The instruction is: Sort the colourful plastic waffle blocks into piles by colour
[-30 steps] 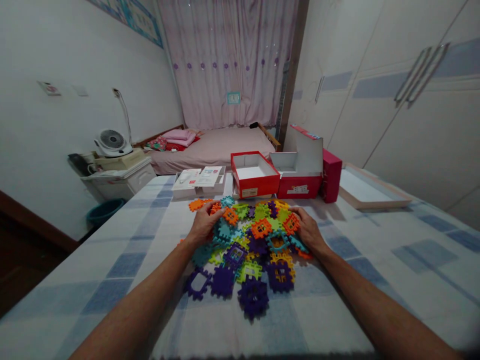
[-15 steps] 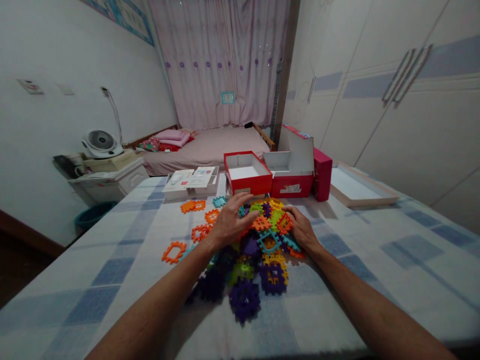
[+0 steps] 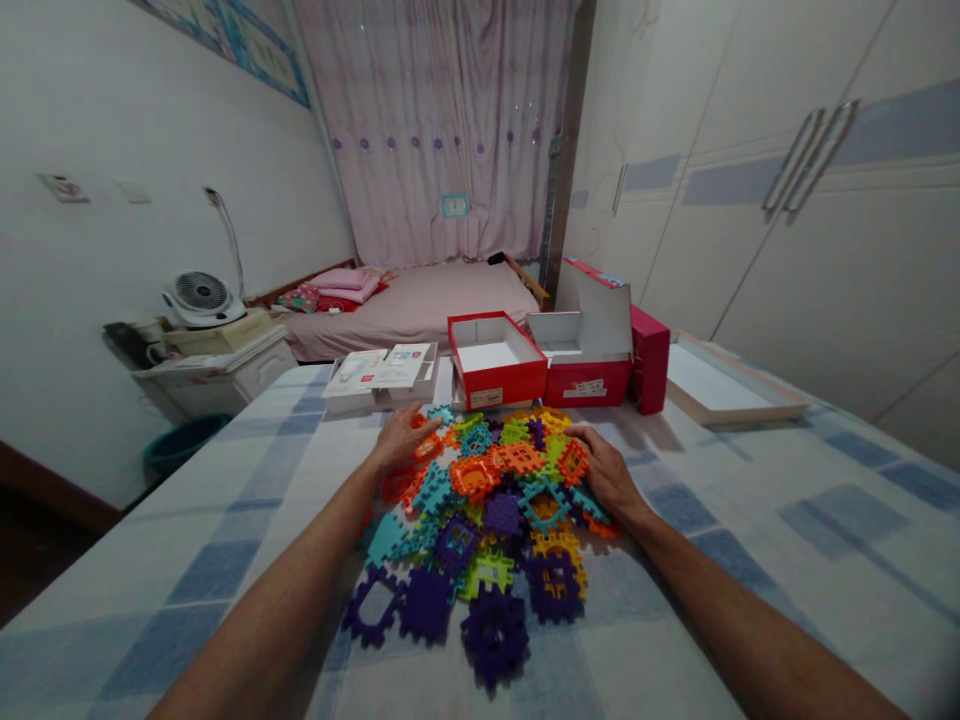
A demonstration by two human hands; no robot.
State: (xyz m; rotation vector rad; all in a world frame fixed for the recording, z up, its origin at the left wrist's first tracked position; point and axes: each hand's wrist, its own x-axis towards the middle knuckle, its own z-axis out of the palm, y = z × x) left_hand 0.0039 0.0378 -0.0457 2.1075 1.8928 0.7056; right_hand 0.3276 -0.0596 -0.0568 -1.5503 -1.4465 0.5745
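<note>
A heap of plastic interlocking tiles with toothed edges lies in front of me, in orange, turquoise, purple, green and yellow. My left hand rests at the heap's far left side, fingers apart and touching orange tiles; the forearm hides part of that side. At the right side of the heap, my right hand lies with its fingers stretched out beside an orange tile. Neither hand grips a tile that I can see. Several purple tiles spread toward me at the near edge of the heap.
Behind the heap stand an open red box, a red box with raised lid and a narrow red box. A white box with papers is at the left, a shallow lid at the right. A checked cloth covers the table.
My left hand has moved left from over the middle of the heap to its left edge. Loose orange tiles there now sit closer in. The right hand stays at the heap's right side.
</note>
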